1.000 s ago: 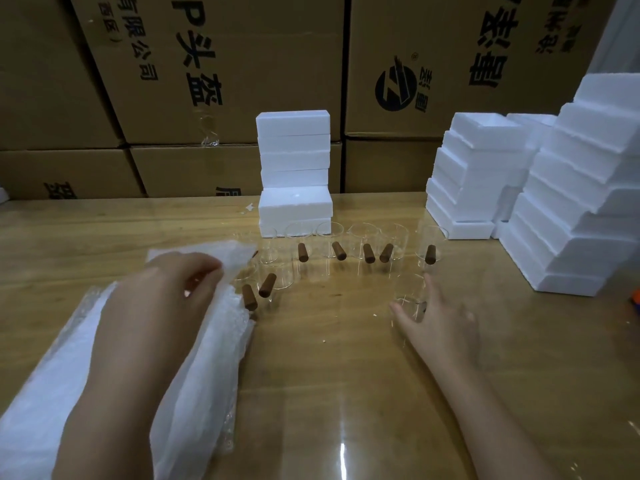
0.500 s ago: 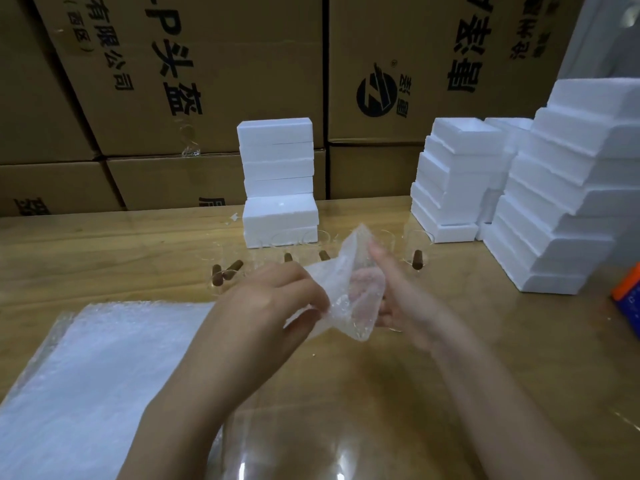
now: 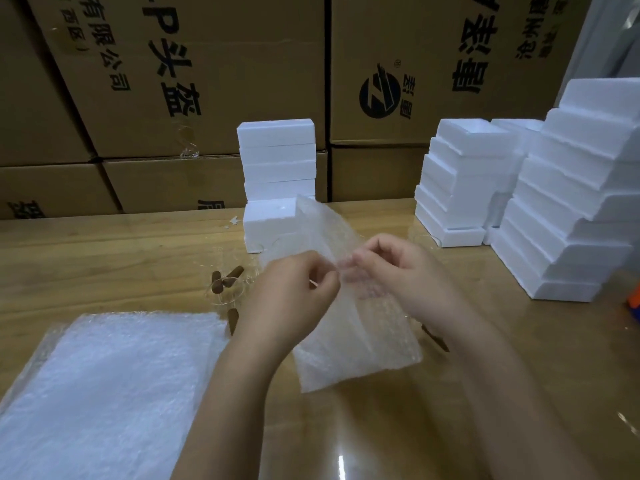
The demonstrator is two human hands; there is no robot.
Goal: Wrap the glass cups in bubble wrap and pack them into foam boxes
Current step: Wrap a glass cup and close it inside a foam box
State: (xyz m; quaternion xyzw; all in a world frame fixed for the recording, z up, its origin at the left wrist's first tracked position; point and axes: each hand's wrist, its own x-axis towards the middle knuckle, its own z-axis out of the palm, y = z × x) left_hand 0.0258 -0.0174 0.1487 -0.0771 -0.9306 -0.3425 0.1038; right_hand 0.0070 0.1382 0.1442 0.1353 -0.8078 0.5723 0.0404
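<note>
My left hand (image 3: 289, 297) and my right hand (image 3: 403, 275) meet above the middle of the table, and both pinch one clear bubble wrap sheet (image 3: 353, 344) that hangs between them down to the tabletop. Clear glass cups with brown wooden handles (image 3: 228, 282) stand behind my left hand; others are hidden behind the sheet and my hands. A stack of bubble wrap sheets (image 3: 107, 382) lies at the near left. Closed white foam boxes (image 3: 278, 168) are piled at the back centre.
More foam boxes stand in stepped stacks at the back right (image 3: 460, 188) and far right (image 3: 581, 209). Brown cardboard cartons (image 3: 207, 98) wall off the rear of the wooden table (image 3: 104, 258). An orange and blue object (image 3: 634, 304) shows at the right edge.
My left hand lifted one sheet off the bubble wrap stack and brought it to the centre. My right hand left the cup it touched, came to the sheet, and both hands spread it out.
</note>
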